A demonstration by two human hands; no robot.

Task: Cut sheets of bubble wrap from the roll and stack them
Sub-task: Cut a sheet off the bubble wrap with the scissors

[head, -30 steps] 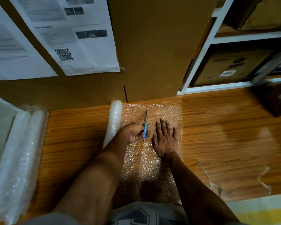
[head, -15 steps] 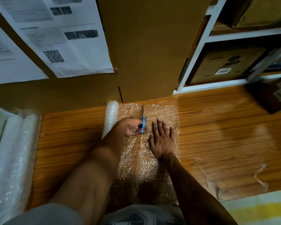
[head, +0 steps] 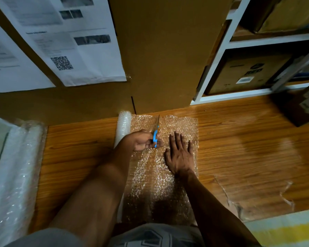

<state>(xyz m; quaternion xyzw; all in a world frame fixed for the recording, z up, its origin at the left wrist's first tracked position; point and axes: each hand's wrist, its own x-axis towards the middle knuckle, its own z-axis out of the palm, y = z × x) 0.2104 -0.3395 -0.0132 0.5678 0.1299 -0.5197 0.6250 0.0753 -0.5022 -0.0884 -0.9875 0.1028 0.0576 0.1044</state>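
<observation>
There, my left hand (head: pixel 144 140) gripped the blue handles of the scissors (head: pixel 156 134), fingers curled round them, the blades pointing away from me over the bubble wrap sheet (head: pixel 155 177). My right hand (head: pixel 179 155) lay flat just right of the scissors, fingers spread and pressing the sheet down onto the wooden floor (head: pixel 248 139). The sheet ran from my lap to the far cardboard box (head: pixel 164 56), and the roll (head: pixel 123 129) it came from lay along its left edge, partly hidden under my left forearm. Well apart at the far left rested a bigger bundle of bubble wrap (head: pixel 16 172). Printed papers (head: pixel 75 40) with a QR code hung on the cardboard at the upper left, and a white shelf (head: pixel 239 41) holding boxes stood at the far right.
</observation>
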